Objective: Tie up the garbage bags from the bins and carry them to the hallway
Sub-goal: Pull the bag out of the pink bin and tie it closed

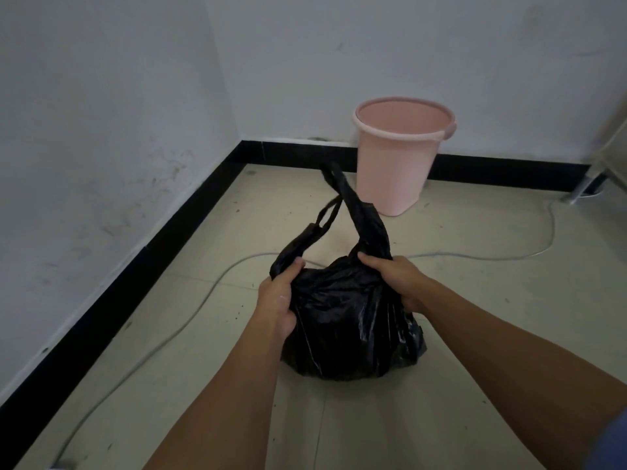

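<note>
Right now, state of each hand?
Left hand: closed, gripping the left side of the black garbage bag near its handle.
Right hand: closed, gripping the bag's right side below the other handle.

On tiled floor (475, 317): black garbage bag (349, 327) centre, pink bin (397, 164) by back wall, white cable (468, 256) snaking.

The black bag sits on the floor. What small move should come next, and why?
Probably cross the two handles to begin a knot: left hand and right hand each grip the black bag below a handle, and both stand untied.
</note>
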